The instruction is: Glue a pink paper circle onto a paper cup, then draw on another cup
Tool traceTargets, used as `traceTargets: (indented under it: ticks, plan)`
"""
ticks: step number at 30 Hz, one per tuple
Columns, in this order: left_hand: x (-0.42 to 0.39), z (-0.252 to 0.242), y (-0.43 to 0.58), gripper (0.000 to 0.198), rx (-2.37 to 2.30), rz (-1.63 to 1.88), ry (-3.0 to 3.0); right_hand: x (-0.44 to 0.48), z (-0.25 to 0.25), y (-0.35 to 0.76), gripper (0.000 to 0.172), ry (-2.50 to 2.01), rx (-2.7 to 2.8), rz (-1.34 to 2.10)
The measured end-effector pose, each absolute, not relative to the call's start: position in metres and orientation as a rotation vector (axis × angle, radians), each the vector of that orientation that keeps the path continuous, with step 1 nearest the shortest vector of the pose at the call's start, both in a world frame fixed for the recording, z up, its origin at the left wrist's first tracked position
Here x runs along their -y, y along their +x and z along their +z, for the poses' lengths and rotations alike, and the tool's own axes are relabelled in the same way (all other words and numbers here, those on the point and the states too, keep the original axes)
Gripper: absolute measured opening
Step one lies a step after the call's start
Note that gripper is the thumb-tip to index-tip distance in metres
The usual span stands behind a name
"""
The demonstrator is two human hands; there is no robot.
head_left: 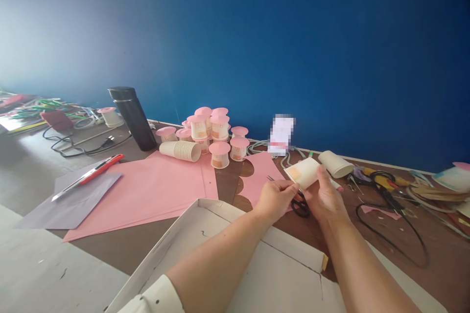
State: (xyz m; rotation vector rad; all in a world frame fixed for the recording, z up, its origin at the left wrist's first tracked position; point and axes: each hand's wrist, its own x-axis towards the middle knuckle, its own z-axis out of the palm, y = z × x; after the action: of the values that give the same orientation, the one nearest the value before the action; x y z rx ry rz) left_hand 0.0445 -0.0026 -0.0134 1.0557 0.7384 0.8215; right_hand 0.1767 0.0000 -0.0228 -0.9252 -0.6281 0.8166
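A white paper cup (304, 172) with an orange-tan patch lies tilted on its side in my right hand (325, 198), the thumb over its base end. My left hand (275, 199) is at the cup's lower left edge, thumb and forefinger pinched together; what is between them is too small to make out. Below the cup, black-handled scissors (301, 207) show partly behind my hands. Pink paper with scalloped cut edges (259, 176) lies behind my left hand. Several small cups with pink round tops (220, 150) are grouped and stacked near the wall.
Stacked plain cups (179, 150) lie beside large pink sheets (147, 190). A black bottle (134, 120), a red cutter (90, 173) and grey paper (84, 200) are left. Another white cup (335, 164) and cables (389, 200) are right. A white board (205, 254) lies under my forearms.
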Motion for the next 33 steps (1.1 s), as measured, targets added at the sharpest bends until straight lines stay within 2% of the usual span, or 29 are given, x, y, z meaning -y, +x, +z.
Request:
traceTargets:
  ticks: [5, 10, 15, 22, 29, 33]
  plan:
    - [0.005, -0.016, 0.044, 0.026, -0.691, 0.801, 1.137, 0.002, -0.017, 0.179, 0.053, -0.906, 0.502, 1.064]
    - [0.008, -0.004, 0.041, 0.030, -0.484, 0.759, 0.565, 0.009, -0.012, 0.178, 0.048, -0.831, 0.583, 1.127]
    - [0.017, 0.000, 0.046, 0.034, -0.308, 0.780, 0.246, 0.014, -0.015, 0.174, 0.054, -0.810, 0.683, 1.184]
    - [0.026, 0.004, 0.046, 0.041, -0.170, 0.838, 0.244, 0.016, -0.017, 0.170, 0.060, -0.794, 0.765, 1.254]
    - [0.022, 0.004, 0.044, 0.045, -0.201, 0.870, 0.240, 0.017, -0.020, 0.168, 0.058, -0.807, 0.761, 1.285]
    - [0.017, 0.003, 0.045, 0.049, -0.262, 0.904, 0.271, 0.012, -0.019, 0.163, 0.063, -0.915, 0.714, 1.150]
